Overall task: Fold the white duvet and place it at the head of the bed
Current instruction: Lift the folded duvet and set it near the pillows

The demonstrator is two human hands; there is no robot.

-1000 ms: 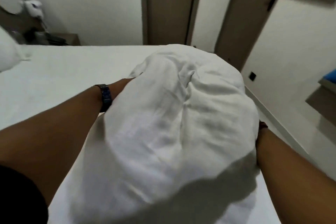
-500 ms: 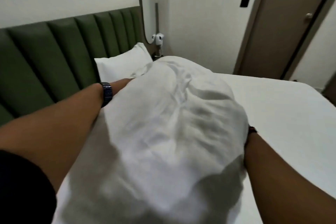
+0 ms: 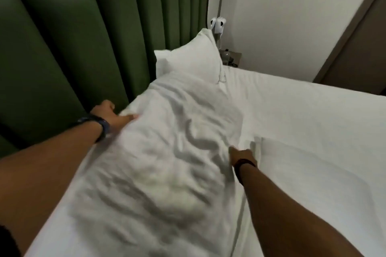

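Note:
The folded white duvet [image 3: 167,152] lies rumpled and bulky on the bed [image 3: 302,110], along the green padded headboard [image 3: 73,48] at the head end. My left hand [image 3: 110,116] grips its far left corner beside the headboard, with the fingers curled on the cloth. My right hand [image 3: 242,157] is pressed into the duvet's right edge, its fingers buried in the fold. Both wrists wear dark bands. The picture is blurred by motion.
A white pillow [image 3: 192,58] leans on the headboard just beyond the duvet. Behind it stands a bedside table [image 3: 231,58] with small items and a white wall lamp [image 3: 218,25]. A door [image 3: 359,48] is at the right. A flat white fold [image 3: 302,173] lies on the sheet right of my hand.
I have turned from the door side towards the headboard. The duvet, held up in both arms before, now rests low on the mattress, with my hands at its sides.

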